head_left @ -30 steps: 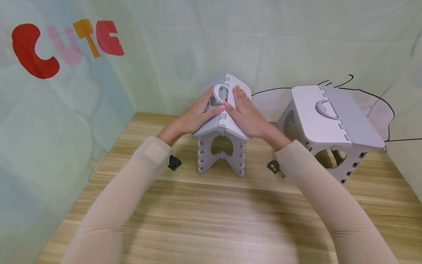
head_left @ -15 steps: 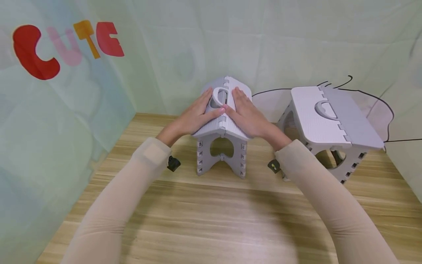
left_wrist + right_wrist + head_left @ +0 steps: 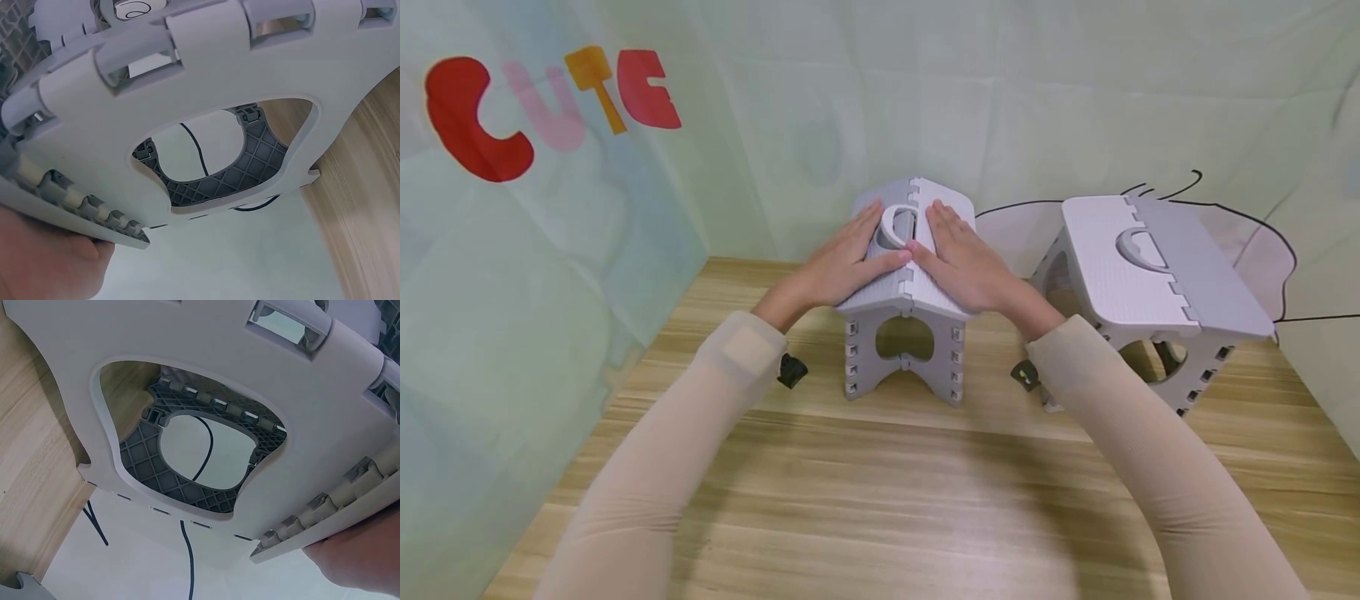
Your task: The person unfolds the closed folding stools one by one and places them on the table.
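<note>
A grey and white folding step stool (image 3: 863,342) stands half unfolded in the middle, its hinged top peaked like a roof. My left hand (image 3: 844,265) lies on the top's left slope and my right hand (image 3: 968,265) on the right one. Fingers on both hands are straight, and the thumbs meet over the ridge just below the carry handle (image 3: 887,223). Under the slope, the left wrist view has the stool's side panel (image 3: 212,75) with an oval cutout and part of the left hand (image 3: 47,259). The right wrist view has the opposite panel (image 3: 56,337) and part of the right hand (image 3: 369,556).
To the right stands a second folding stool (image 3: 1123,283), fully unfolded with a flat top. Both stools are on a wood-grain surface (image 3: 880,500). A printed cloth (image 3: 1037,100) hangs close behind them, and another side of it borders the left.
The peaked top has flattened slightly, its ridge sinking, and the legs have spread a little wider. Both hands have stayed on the slopes and moved with them.
</note>
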`<state>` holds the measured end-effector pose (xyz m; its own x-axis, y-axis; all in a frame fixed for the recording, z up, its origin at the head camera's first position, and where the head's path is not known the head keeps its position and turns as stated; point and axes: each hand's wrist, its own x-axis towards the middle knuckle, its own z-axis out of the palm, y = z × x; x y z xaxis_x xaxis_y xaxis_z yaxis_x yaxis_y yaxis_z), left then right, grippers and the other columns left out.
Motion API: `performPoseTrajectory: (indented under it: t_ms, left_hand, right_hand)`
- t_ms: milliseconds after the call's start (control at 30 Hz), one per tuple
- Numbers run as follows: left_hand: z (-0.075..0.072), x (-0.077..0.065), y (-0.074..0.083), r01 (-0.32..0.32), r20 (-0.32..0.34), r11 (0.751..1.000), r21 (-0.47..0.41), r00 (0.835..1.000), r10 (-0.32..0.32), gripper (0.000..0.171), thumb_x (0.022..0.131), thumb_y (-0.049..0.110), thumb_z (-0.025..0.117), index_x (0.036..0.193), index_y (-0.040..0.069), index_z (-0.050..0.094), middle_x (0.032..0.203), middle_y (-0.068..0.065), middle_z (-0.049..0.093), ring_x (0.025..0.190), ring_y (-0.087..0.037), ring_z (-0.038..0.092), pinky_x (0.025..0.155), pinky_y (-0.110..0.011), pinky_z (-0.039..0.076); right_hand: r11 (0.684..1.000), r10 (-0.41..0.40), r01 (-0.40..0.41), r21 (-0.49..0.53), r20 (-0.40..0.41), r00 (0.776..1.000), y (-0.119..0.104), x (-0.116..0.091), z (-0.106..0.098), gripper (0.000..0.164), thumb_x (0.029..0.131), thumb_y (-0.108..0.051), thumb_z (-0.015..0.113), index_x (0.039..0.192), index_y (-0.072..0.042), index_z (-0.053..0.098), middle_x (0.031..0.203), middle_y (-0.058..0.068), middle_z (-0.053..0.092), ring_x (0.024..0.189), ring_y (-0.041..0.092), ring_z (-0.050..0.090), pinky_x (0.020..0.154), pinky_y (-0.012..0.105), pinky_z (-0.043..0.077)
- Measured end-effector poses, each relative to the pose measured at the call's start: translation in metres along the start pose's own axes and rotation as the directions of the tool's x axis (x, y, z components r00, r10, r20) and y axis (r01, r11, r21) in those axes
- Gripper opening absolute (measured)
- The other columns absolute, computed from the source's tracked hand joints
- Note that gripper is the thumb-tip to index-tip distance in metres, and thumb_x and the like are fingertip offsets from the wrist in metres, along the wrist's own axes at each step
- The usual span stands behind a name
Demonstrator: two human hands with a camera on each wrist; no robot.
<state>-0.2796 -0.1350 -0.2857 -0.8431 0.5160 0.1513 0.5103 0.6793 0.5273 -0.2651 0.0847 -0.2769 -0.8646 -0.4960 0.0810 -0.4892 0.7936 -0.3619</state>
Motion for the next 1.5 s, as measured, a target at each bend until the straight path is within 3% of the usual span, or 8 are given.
performPoseTrajectory:
  t_ms: [633,1500]
  left_hand:
    - [-0.0029,-0.0001,0.0032,0.032,0.05,0.993,0.111,0.998,-0.038,0.097,0.096,0.065,0.042,0.158,0.0,0.005,0.165,-0.015,0.001,0.152,-0.024,0.0,0.121,-0.037,0.005]
    - [-0.007,0.0033,0.0054,0.012,0.116,0.974,0.228,0.992,-0.039,0.097,0.097,0.065,0.039,0.157,-0.002,0.003,0.165,-0.015,-0.002,0.151,-0.025,-0.003,0.121,-0.035,0.003]
  right_hand:
    - [0.998,0.008,-0.005,-0.059,0.047,0.999,0.0011,0.001,0.0004,0.073,0.107,-0.047,0.02,0.156,0.004,0.002,0.165,0.017,-0.004,0.151,0.027,-0.007,0.121,0.037,-0.001]
    - [0.983,0.023,0.0,-0.185,0.127,0.992,-0.0004,0.0038,-0.0056,0.07,0.108,-0.045,0.017,0.157,0.003,0.0,0.164,0.018,-0.006,0.151,0.028,-0.008,0.121,0.039,-0.002]
